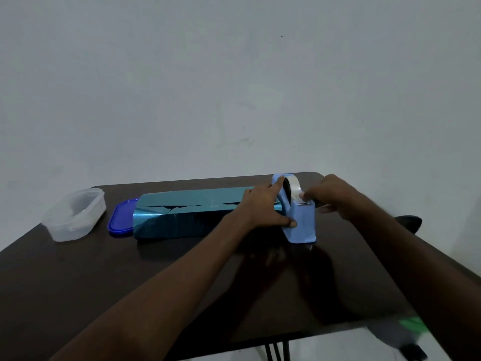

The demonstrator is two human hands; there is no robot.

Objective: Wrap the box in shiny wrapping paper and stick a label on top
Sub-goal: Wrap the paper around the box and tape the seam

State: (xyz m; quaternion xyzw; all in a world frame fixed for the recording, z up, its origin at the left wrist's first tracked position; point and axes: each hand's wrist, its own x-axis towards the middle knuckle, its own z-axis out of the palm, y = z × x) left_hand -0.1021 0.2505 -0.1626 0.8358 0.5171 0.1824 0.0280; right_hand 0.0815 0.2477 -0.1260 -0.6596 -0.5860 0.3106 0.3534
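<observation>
Brace pale-blue plastic tape dispenser (299, 220) w/ left hand (263, 207) curled round its side, pinch clear tape end w/ right hand (330, 196) fingertips, pull steadily & tear at cutter; shiny teal foil-wrapped long box (182, 217) just left on dark surface (130, 282)

we see a dark table (78, 277) against a pale wall (234, 87). on the table's far left sits a clear plastic tub (74, 214); just right of the tub lies its blue lid (120, 219), flat.
</observation>
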